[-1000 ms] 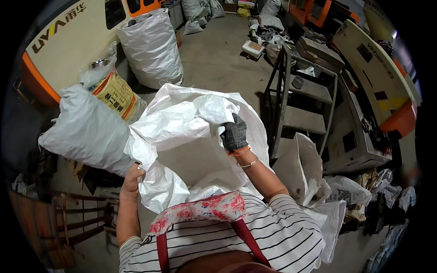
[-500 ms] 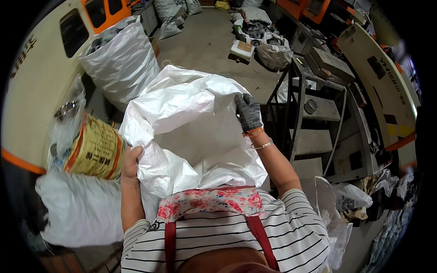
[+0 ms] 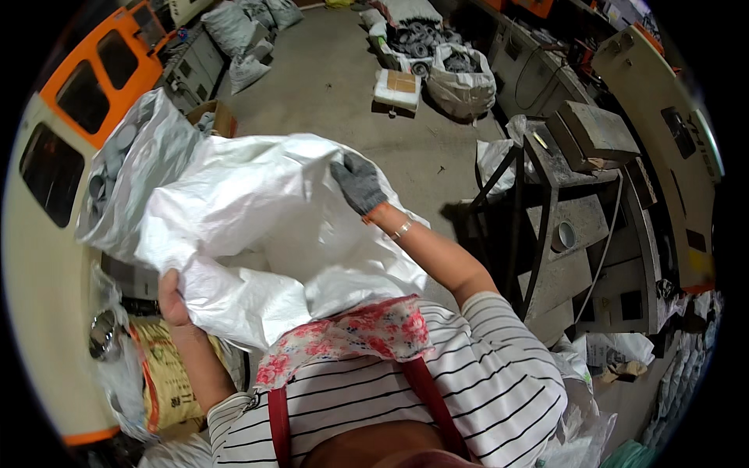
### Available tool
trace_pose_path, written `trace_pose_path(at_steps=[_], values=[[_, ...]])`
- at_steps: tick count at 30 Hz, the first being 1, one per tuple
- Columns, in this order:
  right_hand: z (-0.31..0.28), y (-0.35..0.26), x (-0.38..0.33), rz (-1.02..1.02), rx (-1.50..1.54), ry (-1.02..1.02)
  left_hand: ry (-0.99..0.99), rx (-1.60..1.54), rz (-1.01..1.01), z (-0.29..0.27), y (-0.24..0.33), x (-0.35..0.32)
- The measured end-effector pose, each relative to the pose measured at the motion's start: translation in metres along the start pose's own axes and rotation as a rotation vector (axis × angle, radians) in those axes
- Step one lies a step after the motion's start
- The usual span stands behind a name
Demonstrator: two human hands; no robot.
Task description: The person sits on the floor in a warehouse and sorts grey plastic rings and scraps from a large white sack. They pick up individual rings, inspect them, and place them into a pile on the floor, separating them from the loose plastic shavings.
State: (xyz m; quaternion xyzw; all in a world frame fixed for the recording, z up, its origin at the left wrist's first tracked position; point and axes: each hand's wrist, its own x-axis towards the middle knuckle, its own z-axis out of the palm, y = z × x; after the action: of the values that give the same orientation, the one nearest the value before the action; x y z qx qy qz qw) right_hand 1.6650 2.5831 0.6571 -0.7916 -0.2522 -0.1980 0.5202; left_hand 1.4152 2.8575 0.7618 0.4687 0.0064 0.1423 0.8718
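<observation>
A large white woven sack is spread wide in front of me, its mouth facing up toward me and its near edge against my floral apron bib. My bare left hand is closed on the left edge of the sack, with the thumb on the outside. On the far right side of the mouth, my right hand in a grey knit glove grips the sack's wall near the rim; its fingertips are partly lost in the folds. Nothing can be made out inside the sack.
At the left stands a full sack of grey round parts, with a yellow sack nearer me. A metal step stand bearing a grey ring is on the right. Farther off are a filled sack and a white box.
My view and body have turned to the right. The sack and both hands now sit farther left in view, the sack overlapping the full one. Both hands keep their holds.
</observation>
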Motion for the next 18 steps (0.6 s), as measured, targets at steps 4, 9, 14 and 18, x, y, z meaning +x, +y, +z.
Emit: trace_pose_path(at_steps=[4,9,14,18], values=[[0.039,0.030,0.113,0.221,-0.054,-0.324,0.050,-0.064,0.049,-0.017,0.014,0.109],[0.091,0.122,0.194,0.167,-0.181,-0.435,0.040,-0.013,0.082,-0.033,0.004,0.273],[0.139,0.210,0.229,0.124,-0.346,-0.639,0.082,-0.073,-0.012,-0.055,-0.032,0.449],[0.164,0.262,0.277,0.111,-0.147,-0.936,0.072,-0.145,-0.108,-0.030,-0.054,0.597]])
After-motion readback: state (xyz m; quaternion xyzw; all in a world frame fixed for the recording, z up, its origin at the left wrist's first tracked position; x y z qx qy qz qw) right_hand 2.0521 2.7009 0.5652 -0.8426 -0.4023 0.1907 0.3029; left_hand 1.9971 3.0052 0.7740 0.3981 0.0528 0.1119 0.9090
